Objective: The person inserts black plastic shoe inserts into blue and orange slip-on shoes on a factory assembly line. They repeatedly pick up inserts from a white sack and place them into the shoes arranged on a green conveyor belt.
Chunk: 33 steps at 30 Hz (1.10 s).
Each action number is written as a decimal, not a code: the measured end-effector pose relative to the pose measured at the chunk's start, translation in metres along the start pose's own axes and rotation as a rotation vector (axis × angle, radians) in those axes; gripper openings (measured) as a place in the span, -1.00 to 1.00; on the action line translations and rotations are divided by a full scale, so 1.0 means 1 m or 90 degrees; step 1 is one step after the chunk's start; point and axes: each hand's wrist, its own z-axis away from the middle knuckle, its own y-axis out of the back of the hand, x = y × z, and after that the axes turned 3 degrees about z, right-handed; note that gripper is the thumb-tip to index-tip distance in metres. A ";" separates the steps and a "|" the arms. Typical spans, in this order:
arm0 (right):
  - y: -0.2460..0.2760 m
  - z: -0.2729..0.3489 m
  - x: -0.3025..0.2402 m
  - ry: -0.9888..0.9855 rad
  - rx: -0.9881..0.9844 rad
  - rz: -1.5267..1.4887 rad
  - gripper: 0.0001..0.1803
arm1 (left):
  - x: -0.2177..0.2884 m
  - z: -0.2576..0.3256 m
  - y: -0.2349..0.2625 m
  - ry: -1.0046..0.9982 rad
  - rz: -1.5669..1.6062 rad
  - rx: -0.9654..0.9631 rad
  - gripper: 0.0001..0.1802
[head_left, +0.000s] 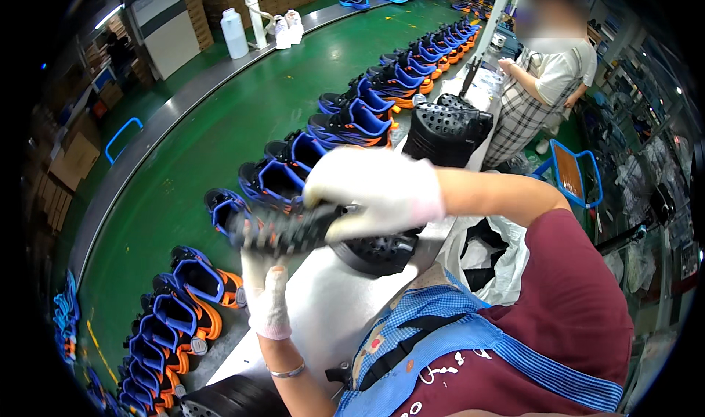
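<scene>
Both my hands wear white gloves and hold one blue and black shoe [283,229] with orange trim, sole side toward me and blurred by motion. My right hand [371,193] wraps over the shoe's heel end from above. My left hand [266,292] supports it from below near the toe. The shoe hovers over the edge of a grey worktable [323,314], beside the green conveyor belt [213,145].
A long row of blue and orange shoes [352,119] lines the belt's near edge. A stack of black perforated trays [444,134] stands on the table. Another person [540,86] in a checked apron works farther along. White bottles [235,33] stand beyond the belt. A white bag [488,259] hangs at my right.
</scene>
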 end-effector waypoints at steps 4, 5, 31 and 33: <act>-0.051 -0.031 -0.023 0.057 -0.094 -0.057 -0.56 | 0.005 0.022 0.002 0.047 0.265 0.061 0.03; -0.059 -0.035 -0.017 0.070 -0.090 -0.047 -0.56 | -0.007 0.019 0.011 0.027 0.286 0.044 -0.05; -0.120 -0.177 0.050 -0.099 -0.480 0.136 -0.46 | -0.079 -0.040 0.074 -0.020 -0.873 0.210 -0.78; -0.137 -0.182 0.049 -0.086 -0.472 0.176 -0.47 | -0.083 -0.041 0.076 0.002 -0.862 0.217 -0.79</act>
